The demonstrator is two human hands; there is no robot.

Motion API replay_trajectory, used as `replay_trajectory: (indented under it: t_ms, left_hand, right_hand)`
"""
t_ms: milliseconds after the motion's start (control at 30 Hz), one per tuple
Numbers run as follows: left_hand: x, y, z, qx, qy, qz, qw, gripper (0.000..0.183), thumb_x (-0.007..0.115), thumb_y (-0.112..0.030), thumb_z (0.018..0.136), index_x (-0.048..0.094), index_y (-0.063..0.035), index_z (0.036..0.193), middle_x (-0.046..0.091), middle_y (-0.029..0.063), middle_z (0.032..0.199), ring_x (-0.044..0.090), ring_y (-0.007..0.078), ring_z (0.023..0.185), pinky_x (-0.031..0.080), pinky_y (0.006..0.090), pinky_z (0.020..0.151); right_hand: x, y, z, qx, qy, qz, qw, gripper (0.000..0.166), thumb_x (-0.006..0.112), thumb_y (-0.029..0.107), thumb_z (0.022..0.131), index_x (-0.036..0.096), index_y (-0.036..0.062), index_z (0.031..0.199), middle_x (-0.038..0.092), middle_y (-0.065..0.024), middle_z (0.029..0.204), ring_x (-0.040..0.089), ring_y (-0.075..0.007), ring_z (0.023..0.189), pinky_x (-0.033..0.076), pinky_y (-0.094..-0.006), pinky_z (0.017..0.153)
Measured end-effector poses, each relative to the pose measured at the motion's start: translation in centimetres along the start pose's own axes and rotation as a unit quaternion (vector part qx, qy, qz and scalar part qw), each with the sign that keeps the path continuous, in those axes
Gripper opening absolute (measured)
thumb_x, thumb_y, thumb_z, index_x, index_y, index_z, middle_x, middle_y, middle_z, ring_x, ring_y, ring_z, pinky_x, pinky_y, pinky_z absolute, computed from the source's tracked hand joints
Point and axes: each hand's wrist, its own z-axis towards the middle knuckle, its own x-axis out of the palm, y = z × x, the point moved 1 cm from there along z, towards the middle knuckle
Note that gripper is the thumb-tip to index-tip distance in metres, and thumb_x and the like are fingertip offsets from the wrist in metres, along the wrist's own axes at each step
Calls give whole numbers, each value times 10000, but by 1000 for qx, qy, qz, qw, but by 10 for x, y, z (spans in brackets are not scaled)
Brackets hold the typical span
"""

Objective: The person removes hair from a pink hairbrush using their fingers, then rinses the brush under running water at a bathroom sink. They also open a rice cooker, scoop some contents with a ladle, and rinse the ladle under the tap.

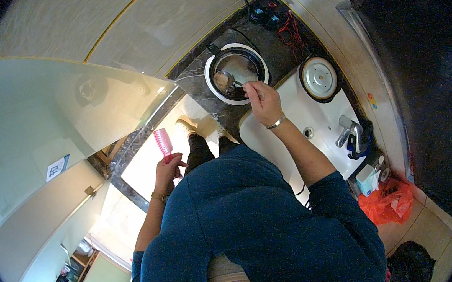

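Observation:
My right hand (pixel 263 101), with a silver bracelet at its wrist, grips the dark handle of a ladle (pixel 224 80). The ladle's bowl holds something light brown and hangs over a round electric pot (pixel 206 74) with a white rim and dark inside. My left hand (pixel 167 170), out to the left with a watch at its wrist, is closed on the handle of a pink plastic comb (pixel 163 142), whose teeth point up and to the right. The pot stands on a dark marble counter (pixel 193 74), and its contents look dark, partly shiny.
A white washbasin (pixel 258 133) with a chrome faucet (pixel 349 130) adjoins the pot's right. A round metal-lined lid (pixel 319 78) rests at the basin's back edge. Cables with red cords (pixel 290 33) lie behind. A red plastic bag (pixel 387 202) and tissue pack (pixel 367 181) are at the lower right.

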Motion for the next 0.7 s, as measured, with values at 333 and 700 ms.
replay_trajectory:
  t_ms: [333,700]
  left_hand:
    - [4,-7,-2,-11,-6,-15,1000,222,594,-141,860,601,21,1012,647,98,689,446,81,404,392,215,383]
    - [3,-5,1,0,1,-19,1000,239,602,-156,862,601,20,1024,648,95,690,442,79,414,374,217,396]
  right_hand:
    - [-15,-4,-9,25,15,41,999,241,494,168,941,640,-23,914,657,-102,785,627,-139,660,491,-246,594]
    - [-20,3,12,198,-106,252,941,273,535,245,935,618,-12,896,666,-86,759,618,-109,620,490,-227,548]
